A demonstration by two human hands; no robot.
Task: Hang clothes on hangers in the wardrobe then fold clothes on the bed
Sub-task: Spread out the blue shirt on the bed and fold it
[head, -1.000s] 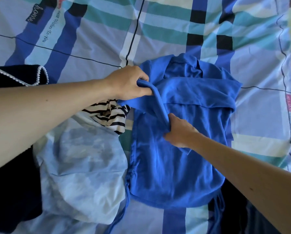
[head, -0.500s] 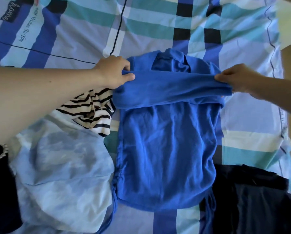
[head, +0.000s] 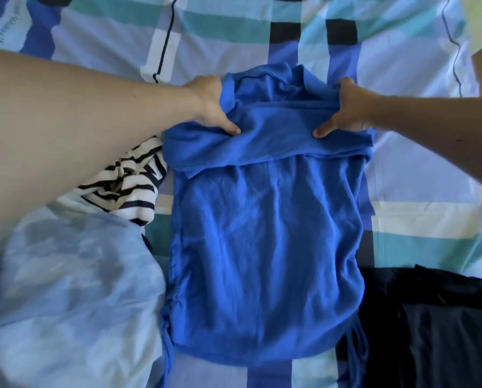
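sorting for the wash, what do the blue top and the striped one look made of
Blue top: seemingly a soft matte knit, perhaps cotton jersey; fine ribbed texture, limp creases. Striped garment: likely soft knit too, bunched in loose folds; fibre unclear.

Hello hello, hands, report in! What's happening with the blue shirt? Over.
Grip check: left hand and right hand hold bright blue knit top by its folded upper edge. It lies flat on checked bedsheet. Beside its left edge: striped black-and-white garment.
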